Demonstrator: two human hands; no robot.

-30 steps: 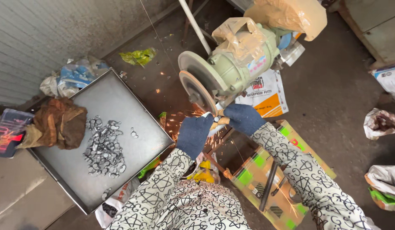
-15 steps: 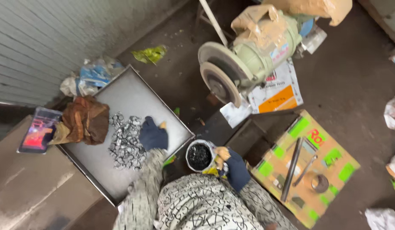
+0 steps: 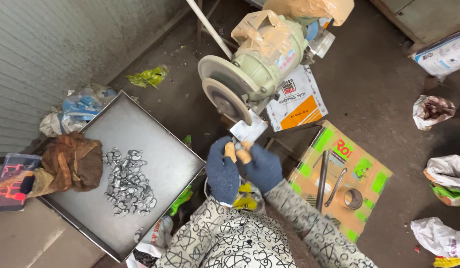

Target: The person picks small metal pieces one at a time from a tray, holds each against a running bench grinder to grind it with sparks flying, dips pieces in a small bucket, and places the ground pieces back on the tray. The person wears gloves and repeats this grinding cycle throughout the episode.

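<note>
Both my hands wear dark blue gloves with bare fingertips. My left hand [image 3: 221, 171] and my right hand [image 3: 261, 167] meet in front of my chest and pinch a small metal piece [image 3: 238, 147] between their fingertips. They are just below the grinding wheel [image 3: 226, 100] of a pale green bench grinder [image 3: 262, 64], apart from the wheel. A pile of several small shiny metal pieces [image 3: 126, 181] lies on a grey metal tray [image 3: 163, 159] to my left.
A brown rag [image 3: 71, 161] lies on the tray's left edge, beside a phone [image 3: 14, 181]. A cardboard box [image 3: 341, 181] with metal rods and a ring sits at right. Plastic bags lie on the floor at right and upper left.
My left hand has come back from the pile on the tray, and my right hand has risen from a dark container near my lap. Both now meet below the wheel. No sparks now.
</note>
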